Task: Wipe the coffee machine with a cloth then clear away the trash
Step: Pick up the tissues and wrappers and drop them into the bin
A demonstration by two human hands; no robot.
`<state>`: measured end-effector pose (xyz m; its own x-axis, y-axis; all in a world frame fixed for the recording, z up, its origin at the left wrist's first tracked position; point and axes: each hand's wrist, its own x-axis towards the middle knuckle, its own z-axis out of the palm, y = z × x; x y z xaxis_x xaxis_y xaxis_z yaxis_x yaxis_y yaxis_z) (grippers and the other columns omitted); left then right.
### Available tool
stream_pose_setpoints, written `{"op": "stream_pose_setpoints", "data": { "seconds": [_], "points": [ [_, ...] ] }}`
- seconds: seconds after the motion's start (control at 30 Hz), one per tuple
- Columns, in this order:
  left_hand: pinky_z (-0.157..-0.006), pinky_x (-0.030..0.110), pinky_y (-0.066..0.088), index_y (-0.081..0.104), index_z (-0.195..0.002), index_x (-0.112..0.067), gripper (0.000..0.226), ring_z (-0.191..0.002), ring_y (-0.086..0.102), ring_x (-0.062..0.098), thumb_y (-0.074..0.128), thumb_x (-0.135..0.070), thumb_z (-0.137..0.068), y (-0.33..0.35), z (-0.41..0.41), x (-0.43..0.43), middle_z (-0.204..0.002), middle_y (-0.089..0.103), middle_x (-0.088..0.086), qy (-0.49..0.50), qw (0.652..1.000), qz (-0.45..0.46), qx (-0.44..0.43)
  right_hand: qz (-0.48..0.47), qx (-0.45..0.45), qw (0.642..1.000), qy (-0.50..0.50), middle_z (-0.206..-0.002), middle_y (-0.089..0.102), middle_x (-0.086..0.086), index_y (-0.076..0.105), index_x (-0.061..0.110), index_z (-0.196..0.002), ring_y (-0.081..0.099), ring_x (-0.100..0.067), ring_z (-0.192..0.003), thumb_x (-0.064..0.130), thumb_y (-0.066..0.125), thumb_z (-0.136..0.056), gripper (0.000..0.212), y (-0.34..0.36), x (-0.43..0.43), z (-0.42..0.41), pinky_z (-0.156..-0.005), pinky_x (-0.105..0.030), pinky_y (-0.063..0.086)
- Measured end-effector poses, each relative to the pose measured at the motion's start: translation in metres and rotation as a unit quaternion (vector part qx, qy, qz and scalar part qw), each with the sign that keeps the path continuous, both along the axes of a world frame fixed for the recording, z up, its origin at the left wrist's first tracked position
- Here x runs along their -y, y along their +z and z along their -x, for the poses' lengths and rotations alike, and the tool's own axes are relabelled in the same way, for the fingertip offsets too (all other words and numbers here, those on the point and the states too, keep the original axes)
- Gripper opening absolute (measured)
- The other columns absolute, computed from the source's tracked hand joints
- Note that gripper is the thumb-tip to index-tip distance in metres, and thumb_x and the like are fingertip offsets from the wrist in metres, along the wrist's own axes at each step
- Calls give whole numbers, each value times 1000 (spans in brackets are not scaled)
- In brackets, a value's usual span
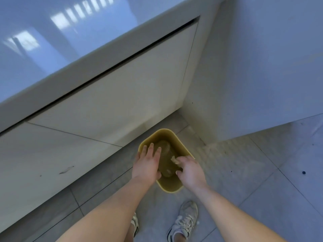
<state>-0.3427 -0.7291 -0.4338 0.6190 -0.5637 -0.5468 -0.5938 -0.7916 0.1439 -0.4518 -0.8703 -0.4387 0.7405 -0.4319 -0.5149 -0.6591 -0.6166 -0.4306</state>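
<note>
While the person stands over the bin (170,187), both hands reach down to it. The yellow bin sits on the floor (253,180), near the cupboard (113,95). Inside it lie round brown shapes (164,145), too blurry to name. The left hand (148,163) is spread over the bin's left edge, fingers straight and apart, holding nothing. The right hand (190,170) pinches a small pale scrap (174,160) with its fingertips, right above the bin's open top. Two shoes (185,217) stand just behind the bin.
</note>
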Motion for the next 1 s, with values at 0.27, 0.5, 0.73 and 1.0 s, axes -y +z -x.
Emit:
{"op": "stream_pose_setpoints", "data": {
  "seconds": [0.27,0.5,0.73,1.0],
  "points": [
    [-121,55,15,13,-154,-26,89,-150,10,35,65,-47,-86,32,-13,0,-162,15,10,-17,999,1,37,38,20,999,30,-129,58,5,54,30,-133,55,-19,-118,35,63,-89,45,29,13,-12,-96,-33,52],
    [-121,53,20,18,-153,-26,85,-149,16,34,64,-49,-85,104,-15,-2,-162,20,11,-16,998,34,54,62,21,996,56,-132,55,7,49,34,-136,54,-18,-119,40,61,-90,48,95,19,-23,-94,-34,54],
    [-116,49,28,19,-152,-29,80,-146,22,33,58,-51,-84,208,-15,-7,-158,27,10,-19,994,64,85,100,50,991,76,-130,55,5,51,33,-135,53,-16,-116,38,61,-90,47,194,15,-30,-89,-33,54],
    [-121,50,19,16,-154,-27,75,-149,19,31,49,-47,-89,296,-12,-13,-162,22,11,22,986,95,133,128,92,983,93,-133,53,5,48,35,-135,50,-18,-119,40,59,-90,46,280,22,-45,-86,-34,55]
  ]
}}
